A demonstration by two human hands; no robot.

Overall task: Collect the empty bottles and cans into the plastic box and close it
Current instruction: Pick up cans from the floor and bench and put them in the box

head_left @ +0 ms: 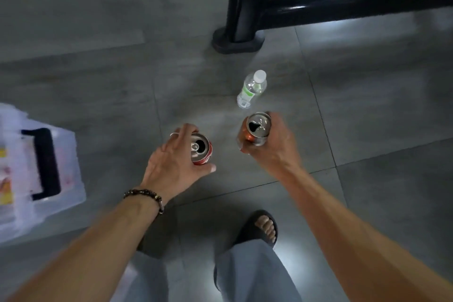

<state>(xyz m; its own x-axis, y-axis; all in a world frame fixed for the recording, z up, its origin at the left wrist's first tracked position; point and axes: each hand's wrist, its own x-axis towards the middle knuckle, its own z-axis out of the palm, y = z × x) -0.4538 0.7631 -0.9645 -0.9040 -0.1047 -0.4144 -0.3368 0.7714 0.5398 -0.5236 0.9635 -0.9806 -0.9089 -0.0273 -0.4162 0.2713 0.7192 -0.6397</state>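
My left hand (169, 167) grips a red can (202, 152), right hand (272, 144) an orange can (256, 130) | bottle (252, 89) on floor beyond cans; box (36, 167) far left | risk: both hands full, box seems lidded; fumbling may drop cans.

Red can (204, 154): white marks, not readable.
Water bottle (251, 89), beyond the cans: green label, too blurred to read.
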